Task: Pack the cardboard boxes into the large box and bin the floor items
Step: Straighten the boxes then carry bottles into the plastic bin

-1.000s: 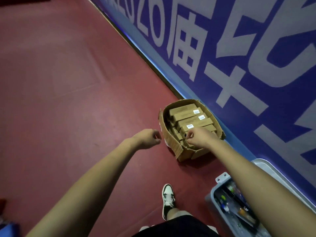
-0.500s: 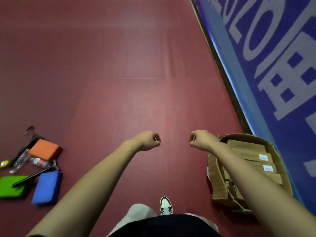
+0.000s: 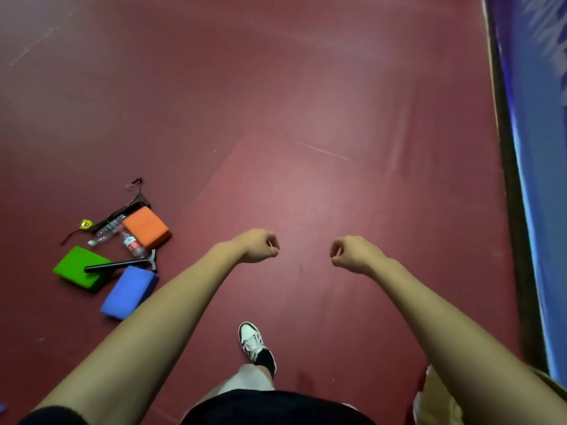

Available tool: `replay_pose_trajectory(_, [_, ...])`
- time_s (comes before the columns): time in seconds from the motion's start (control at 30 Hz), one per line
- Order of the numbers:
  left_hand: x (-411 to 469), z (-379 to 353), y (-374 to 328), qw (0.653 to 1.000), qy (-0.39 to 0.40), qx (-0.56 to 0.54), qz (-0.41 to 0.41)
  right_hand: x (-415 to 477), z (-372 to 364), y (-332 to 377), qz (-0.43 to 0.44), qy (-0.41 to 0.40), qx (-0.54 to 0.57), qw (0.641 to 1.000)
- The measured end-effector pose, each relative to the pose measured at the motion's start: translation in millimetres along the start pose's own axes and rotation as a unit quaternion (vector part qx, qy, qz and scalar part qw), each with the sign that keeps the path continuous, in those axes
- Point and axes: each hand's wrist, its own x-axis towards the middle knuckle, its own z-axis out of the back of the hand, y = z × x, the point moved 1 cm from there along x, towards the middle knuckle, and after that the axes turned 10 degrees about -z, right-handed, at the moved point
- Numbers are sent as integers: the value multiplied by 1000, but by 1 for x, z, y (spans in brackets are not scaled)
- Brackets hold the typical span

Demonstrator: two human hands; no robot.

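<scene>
My left hand (image 3: 256, 245) and my right hand (image 3: 352, 254) are held out over the red floor, fingers curled into fists, holding nothing. A pile of floor items lies to the left: an orange block (image 3: 147, 227), a green block (image 3: 81, 266), a blue block (image 3: 129, 291), a small bottle with a red label (image 3: 132, 243), a black rod (image 3: 116, 265) and dark cords. My left forearm covers the blue block's near corner. Only an edge of the large cardboard box (image 3: 429, 397) shows at the bottom right, behind my right arm.
A blue banner wall (image 3: 540, 148) with a dark base strip runs along the right side. My shoe (image 3: 254, 345) stands on the floor between my arms. Red floor stretches ahead and to the left.
My right hand has come away from the large box. The view has swung left: the box slid to the bottom right corner and the floor pile came into view.
</scene>
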Motion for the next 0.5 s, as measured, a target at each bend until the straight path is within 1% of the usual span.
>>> replay_pose_trajectory(0.17, [1, 69, 85, 991, -55, -106, 63, 59, 33, 99, 31, 6, -51, 998])
replay_pose_trajectory(0.37, [-17, 124, 182, 986, -68, -81, 127, 110, 53, 217, 88, 14, -107, 990])
replay_pose_trajectory(0.5, [-32, 155, 242, 975, -104, -111, 161, 145, 61, 290, 122, 27, -138, 983])
